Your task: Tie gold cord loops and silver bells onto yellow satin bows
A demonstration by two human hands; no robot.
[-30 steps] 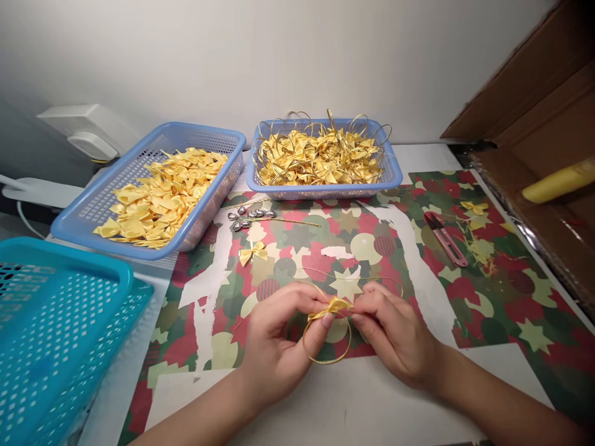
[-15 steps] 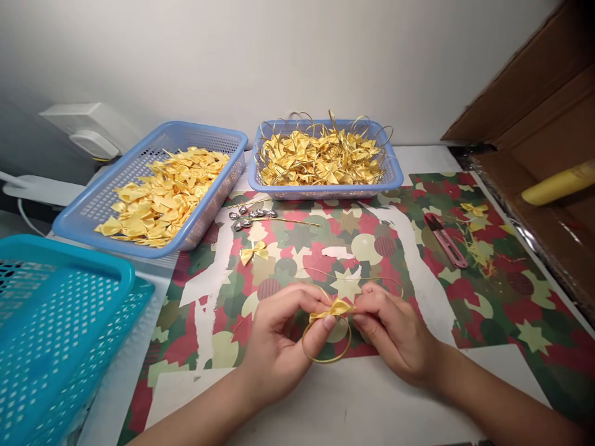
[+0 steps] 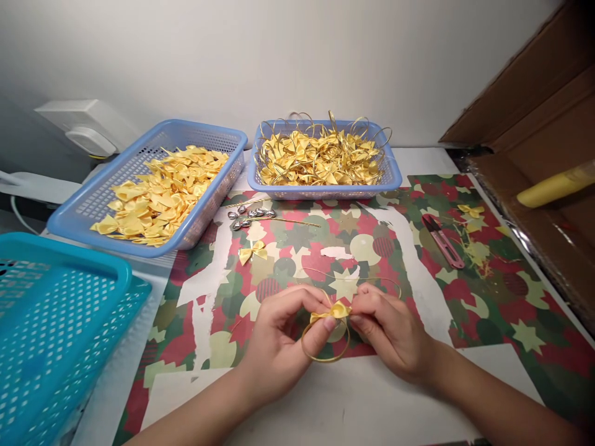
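Note:
Above the near middle of the table, my left hand (image 3: 290,341) pinches a yellow ribbon bow (image 3: 338,310) between thumb and fingertips. A gold cord (image 3: 325,360) hangs in a loop under the bow, and a thin length of it trails behind toward the right. My right hand (image 3: 393,331) is closed at the bow's right end, its thumb and forefinger pressed on the ribbon tip. A single yellow bow (image 3: 253,252) lies farther off to the left, near several small silver bells (image 3: 253,215) and straight gold cords (image 3: 292,221).
A blue basket of yellow bows (image 3: 74,217) stands at back left; another blue basket (image 3: 325,193) holds bows with gold loops. A teal basket (image 3: 65,322) sits at near left. Pink thread snips (image 3: 444,243) and yellow scraps (image 3: 478,251) lie right, beside a cardboard box (image 3: 534,167).
The right end of the bow has been bent inward and looks more rounded, with my right fingers slightly closer to my left. The whole view has shifted a little.

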